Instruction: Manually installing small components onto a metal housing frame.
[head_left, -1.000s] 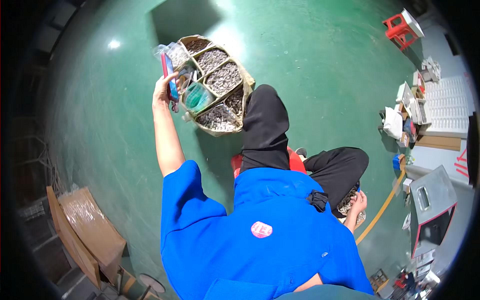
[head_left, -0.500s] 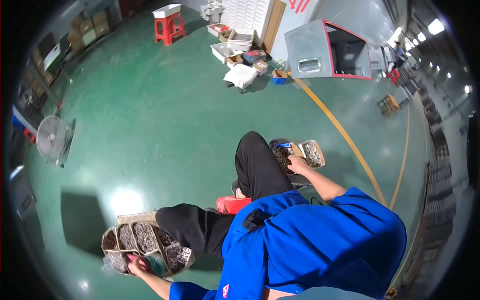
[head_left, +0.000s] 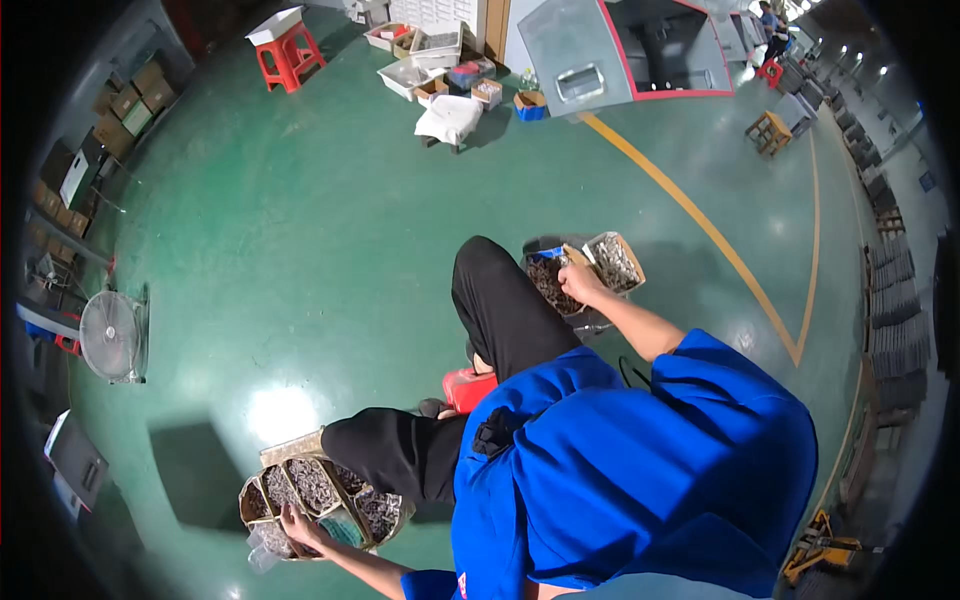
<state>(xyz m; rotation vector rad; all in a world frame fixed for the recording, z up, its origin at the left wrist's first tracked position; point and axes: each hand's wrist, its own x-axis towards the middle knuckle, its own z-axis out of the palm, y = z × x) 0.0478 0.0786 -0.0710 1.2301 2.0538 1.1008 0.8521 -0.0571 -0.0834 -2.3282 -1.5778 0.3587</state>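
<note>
My left hand (head_left: 299, 526) is over a divided box (head_left: 262, 541) beside my left leg, its fingers bent down at the small metal parts (head_left: 312, 483) in the compartments. Whatever those fingers hold is too small to make out. A green piece (head_left: 342, 527) lies in one compartment beside the hand. On my right, my right hand (head_left: 580, 283) hovers at the edge of a bin of dark small parts (head_left: 548, 279), fingers drawn together; their contents are hidden. Next to it stands a bin of silvery small parts (head_left: 614, 262).
A red stool (head_left: 468, 388) is partly hidden beneath me. A floor fan (head_left: 112, 337) stands at left. Farther off are a red stool with a white tray (head_left: 288, 55), several trays and boxes (head_left: 438, 48), a grey cabinet with red edges (head_left: 566, 62) and a wooden stool (head_left: 769, 132).
My left hand has left a pink-red thing, which no longer shows, and moved up among the compartments. My right hand stays at the dark parts bin. The whole view has shifted slightly.
</note>
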